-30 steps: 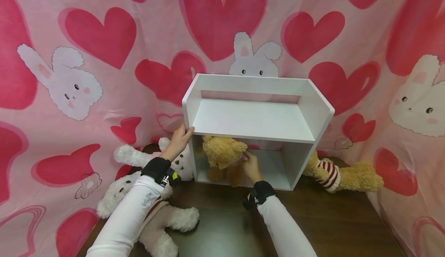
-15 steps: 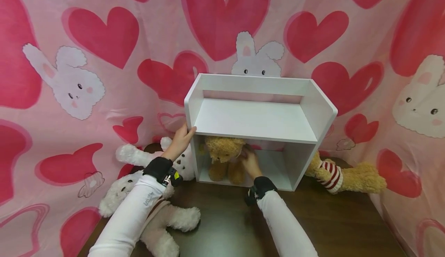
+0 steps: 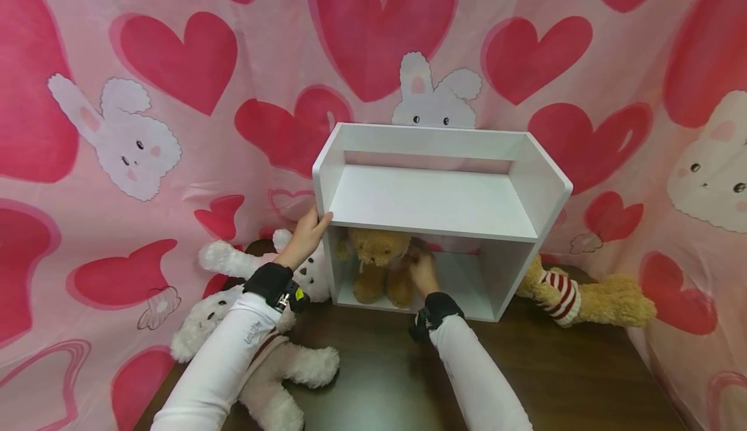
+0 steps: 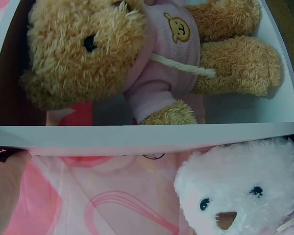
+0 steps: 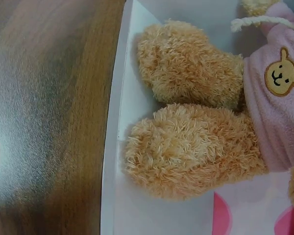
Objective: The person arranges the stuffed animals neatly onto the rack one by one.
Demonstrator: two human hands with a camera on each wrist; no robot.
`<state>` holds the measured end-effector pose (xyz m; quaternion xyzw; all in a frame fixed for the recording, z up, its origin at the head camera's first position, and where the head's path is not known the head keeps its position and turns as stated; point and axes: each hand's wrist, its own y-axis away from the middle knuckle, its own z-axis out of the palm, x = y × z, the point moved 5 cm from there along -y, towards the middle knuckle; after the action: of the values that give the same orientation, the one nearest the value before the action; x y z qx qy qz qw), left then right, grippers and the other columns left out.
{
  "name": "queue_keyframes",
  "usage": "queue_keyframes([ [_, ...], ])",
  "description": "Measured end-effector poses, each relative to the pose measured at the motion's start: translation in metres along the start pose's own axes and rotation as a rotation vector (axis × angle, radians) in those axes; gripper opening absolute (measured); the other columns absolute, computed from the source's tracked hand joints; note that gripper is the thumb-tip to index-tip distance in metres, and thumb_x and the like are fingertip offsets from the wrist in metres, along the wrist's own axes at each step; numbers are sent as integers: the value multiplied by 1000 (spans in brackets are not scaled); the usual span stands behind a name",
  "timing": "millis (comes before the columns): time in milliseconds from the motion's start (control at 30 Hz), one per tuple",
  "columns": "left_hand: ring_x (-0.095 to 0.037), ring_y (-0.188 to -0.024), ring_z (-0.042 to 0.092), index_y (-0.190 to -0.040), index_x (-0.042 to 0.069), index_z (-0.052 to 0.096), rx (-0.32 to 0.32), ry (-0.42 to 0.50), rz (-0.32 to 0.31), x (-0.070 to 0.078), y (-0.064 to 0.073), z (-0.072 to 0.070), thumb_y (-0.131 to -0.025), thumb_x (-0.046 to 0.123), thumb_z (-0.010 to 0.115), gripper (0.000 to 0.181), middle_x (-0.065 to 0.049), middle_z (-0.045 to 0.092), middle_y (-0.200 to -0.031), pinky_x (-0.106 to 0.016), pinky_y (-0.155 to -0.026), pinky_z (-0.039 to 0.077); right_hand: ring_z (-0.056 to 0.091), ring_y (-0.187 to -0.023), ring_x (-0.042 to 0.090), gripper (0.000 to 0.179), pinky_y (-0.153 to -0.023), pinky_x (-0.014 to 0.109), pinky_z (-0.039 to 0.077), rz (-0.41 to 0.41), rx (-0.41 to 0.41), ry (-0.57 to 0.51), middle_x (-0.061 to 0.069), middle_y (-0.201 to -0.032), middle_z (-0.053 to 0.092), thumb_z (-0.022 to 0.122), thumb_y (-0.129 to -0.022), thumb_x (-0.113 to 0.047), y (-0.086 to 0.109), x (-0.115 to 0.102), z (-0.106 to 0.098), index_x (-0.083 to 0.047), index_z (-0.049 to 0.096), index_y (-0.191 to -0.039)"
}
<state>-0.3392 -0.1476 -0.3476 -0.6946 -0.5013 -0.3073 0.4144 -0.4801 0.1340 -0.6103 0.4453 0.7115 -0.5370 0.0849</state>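
though shaggy-furred, tan bear (image 4: 137, 49) in smooth pink top (image 4: 179, 54)

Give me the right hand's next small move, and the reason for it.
Probably ease the right hand out: the fluffy tan teddy bear in a pink top sits upright, feet and all, within the lower compartment of the white open-fronted shelf unit.

Pink-shirted bear (image 5: 210, 142) cropped, striped bear (image 3: 589, 295) partly hidden
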Motion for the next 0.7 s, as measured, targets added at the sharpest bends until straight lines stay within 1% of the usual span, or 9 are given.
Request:
queue_keyframes([
  [167,-32,-128,33,-144,5,20,-1,3,9,1,0,0,-98,29,40,55,-17,31,-143,-50,-101,30,35,-127,16,33,-103,33,31,-60,-58,26,-5,-138,39,62,-86,-29,-4,37,24,-25,59,-120],
  [233,-32,-129,32,-144,5,19,-1,-3,14,1,1,0,-98,29,40,56,-18,30,-143,-50,-101,29,31,-129,19,35,-105,34,27,-65,-87,24,1,-140,38,62,-86,-28,-7,22,21,-24,59,-121],
  [267,-32,-129,32,-144,5,19,-1,-7,16,2,1,0,-98,28,40,55,-19,30,-143,-50,-102,30,33,-128,23,35,-104,37,29,-55,-102,42,6,-138,39,63,-86,-23,-9,-5,8,-21,59,-121],
  [367,-32,-129,32,-144,5,19,1,-8,15,2,1,0,-98,27,40,55,-19,30,-143,-50,-101,30,34,-126,28,44,-104,36,29,-9,-143,21,15,-135,38,62,-86,-20,-12,-46,-10,-15,52,-128],
  [400,-33,-129,32,-144,5,19,-1,-9,15,3,2,0,-98,27,39,55,-19,30,-143,-50,-101,30,35,-125,27,41,-104,32,28,-14,-128,-17,15,-132,40,61,-87,-21,-12,-55,-14,-14,54,-126],
  [467,-32,-128,32,-144,5,19,-1,-5,11,3,2,0,-98,28,40,55,-18,30,-143,-50,-101,30,32,-127,27,48,-105,34,27,73,-158,-90,16,-135,38,59,-88,-20,-12,-58,-17,-11,45,-134],
  [533,-31,-128,32,-144,7,19,-1,-1,3,2,1,0,-98,28,40,55,-17,30,-144,-50,-101,30,31,-129,25,53,-106,31,25,133,-138,-154,15,-138,36,59,-89,-21,-9,-23,-1,-11,39,-137],
  [633,-31,-129,31,-145,8,18,-10,-1,-1,2,1,0,-98,28,40,56,-17,28,-145,-51,-102,29,32,-129,26,58,-103,39,30,226,-122,-199,11,-140,36,60,-88,-23,-7,25,20,-14,34,-140],
  [700,-31,-130,30,-145,8,16,-17,-3,-5,1,1,1,-98,28,39,56,-17,27,-145,-50,-102,29,39,-124,22,56,-97,37,37,228,-87,-192,6,-135,42,60,-87,-31,-5,53,32,-23,37,-137],
])
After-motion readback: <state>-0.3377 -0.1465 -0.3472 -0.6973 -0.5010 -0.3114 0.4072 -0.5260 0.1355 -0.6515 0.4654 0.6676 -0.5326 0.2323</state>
